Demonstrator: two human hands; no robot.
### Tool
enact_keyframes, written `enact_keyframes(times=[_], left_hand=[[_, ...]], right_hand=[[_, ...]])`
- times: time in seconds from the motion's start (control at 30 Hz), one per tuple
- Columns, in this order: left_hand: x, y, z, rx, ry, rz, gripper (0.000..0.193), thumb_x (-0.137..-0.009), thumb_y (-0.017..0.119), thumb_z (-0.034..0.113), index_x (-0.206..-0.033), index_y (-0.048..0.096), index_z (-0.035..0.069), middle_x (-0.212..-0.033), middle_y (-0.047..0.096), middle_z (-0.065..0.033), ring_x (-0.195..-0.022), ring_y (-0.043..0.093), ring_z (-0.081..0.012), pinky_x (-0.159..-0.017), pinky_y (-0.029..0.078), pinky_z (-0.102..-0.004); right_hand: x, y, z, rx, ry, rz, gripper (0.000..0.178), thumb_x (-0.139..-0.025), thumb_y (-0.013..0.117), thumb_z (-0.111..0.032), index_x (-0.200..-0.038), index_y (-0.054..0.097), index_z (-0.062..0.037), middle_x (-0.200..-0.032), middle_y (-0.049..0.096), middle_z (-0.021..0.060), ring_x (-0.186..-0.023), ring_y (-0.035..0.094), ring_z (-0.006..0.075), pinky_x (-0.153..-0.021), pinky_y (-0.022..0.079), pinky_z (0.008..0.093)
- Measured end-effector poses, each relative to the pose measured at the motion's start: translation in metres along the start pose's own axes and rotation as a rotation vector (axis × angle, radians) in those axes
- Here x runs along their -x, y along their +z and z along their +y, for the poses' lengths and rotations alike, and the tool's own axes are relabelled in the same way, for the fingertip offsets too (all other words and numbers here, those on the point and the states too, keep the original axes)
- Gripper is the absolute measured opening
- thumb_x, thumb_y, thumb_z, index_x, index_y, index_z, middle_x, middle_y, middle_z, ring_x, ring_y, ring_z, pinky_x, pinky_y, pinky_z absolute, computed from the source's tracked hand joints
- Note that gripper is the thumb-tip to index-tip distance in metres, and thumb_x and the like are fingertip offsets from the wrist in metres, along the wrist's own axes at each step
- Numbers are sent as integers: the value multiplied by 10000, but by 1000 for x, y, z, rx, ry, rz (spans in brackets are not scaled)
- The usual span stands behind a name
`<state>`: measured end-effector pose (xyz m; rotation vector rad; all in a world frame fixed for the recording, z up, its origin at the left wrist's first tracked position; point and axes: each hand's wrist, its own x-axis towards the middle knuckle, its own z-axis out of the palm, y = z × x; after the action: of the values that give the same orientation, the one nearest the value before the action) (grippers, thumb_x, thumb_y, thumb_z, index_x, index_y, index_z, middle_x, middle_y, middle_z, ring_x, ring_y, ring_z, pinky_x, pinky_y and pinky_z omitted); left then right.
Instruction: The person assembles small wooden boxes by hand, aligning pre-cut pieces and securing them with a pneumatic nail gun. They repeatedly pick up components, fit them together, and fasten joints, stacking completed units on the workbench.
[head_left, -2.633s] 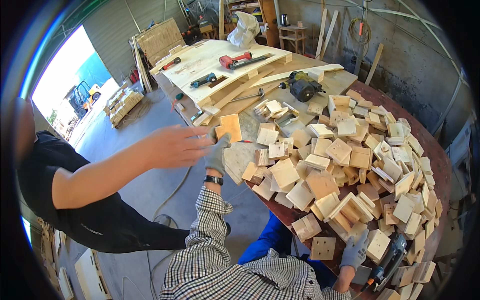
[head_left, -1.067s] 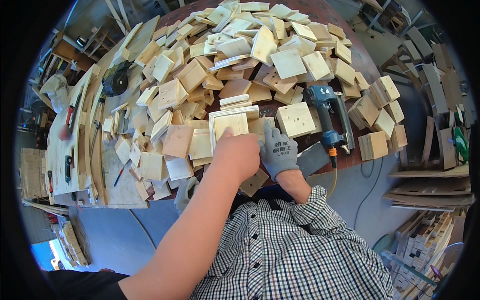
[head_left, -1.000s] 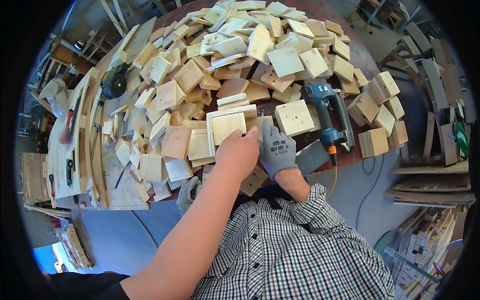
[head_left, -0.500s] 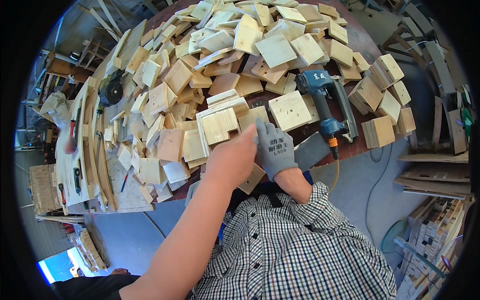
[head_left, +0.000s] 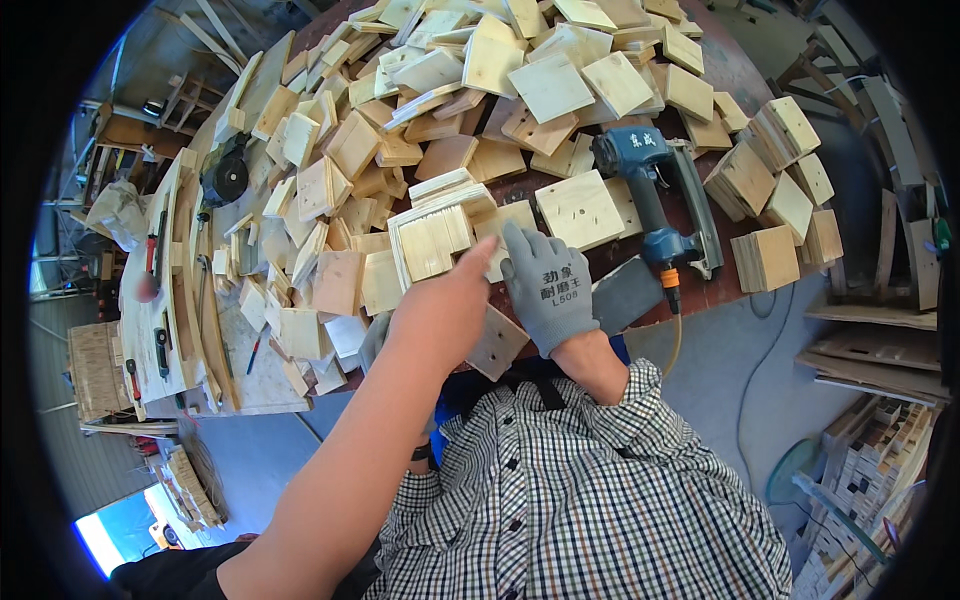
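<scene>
My right hand [head_left: 545,285], in a grey glove, lies flat with fingers spread on wooden squares at the table's near edge. A plywood square [head_left: 497,345] pokes out from under it past the edge. A co-worker's bare hand [head_left: 450,305] reaches in from the lower left, beside my glove, one finger pointing at a slatted wooden block [head_left: 432,238]. My left hand [head_left: 372,338], also gloved, is mostly hidden under that bare arm; whether it grips anything cannot be told. A blue nail gun [head_left: 650,190] lies just right of my right hand.
A round brown table [head_left: 740,75] is heaped with several plywood squares and blocks. A black power tool [head_left: 225,180] sits on the long workbench [head_left: 160,300] at left. Wood stacks [head_left: 880,460] stand on the floor at right, and a hose [head_left: 678,340] hangs from the nail gun.
The view swung from the far side of the table down to its near edge. The co-worker's hand settled beside my right glove and now points at the slatted block.
</scene>
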<state>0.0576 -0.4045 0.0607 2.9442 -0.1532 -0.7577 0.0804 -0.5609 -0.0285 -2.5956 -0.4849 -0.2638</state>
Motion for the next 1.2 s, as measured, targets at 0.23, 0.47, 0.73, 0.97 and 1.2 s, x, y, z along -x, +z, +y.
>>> enact_keyframes(times=[0.23,0.47,0.73,0.97,1.2], left_hand=[[28,-99,-32,-390,188,124,201,-943,602,138,-1026,753,35,-1306,699,-99,-1002,738,-311,-885,591,-416],[129,-89,-33,-311,70,146,148,-916,654,187,-918,720,55,-1217,696,-71,-925,731,-232,-834,593,-354],[82,-50,-25,-384,436,322,115,-874,656,188,-952,725,140,-1137,675,-7,-1064,634,-152,-851,582,-296],[1,-52,-29,-654,571,118,209,-947,664,223,-1119,780,196,-1281,631,71,-1295,507,-145,-1090,460,-278],[-25,-66,-22,-952,800,-74,189,-975,659,244,-1123,775,252,-1257,628,105,-1263,536,-139,-1098,424,-266]], right_hand=[[-1,-8,-3,-125,-27,76,515,-936,699,-227,-1406,564,-66,-1195,679,112,-1023,669,316,-874,531,456],[-22,4,-26,-218,-141,-11,703,-906,747,-313,-1481,475,-13,-1358,597,169,-1226,588,344,-998,486,463],[-20,42,0,-306,-181,-83,869,-857,795,-355,-1558,416,-9,-1447,574,197,-1312,549,370,-1102,430,485],[-32,24,-13,-419,-140,-228,581,-895,696,-223,-1423,523,-52,-1308,633,201,-1222,593,388,-1045,462,484],[-18,12,13,-271,-157,-176,667,-865,760,-183,-1465,493,-68,-1434,559,184,-1292,531,386,-1074,432,500]])
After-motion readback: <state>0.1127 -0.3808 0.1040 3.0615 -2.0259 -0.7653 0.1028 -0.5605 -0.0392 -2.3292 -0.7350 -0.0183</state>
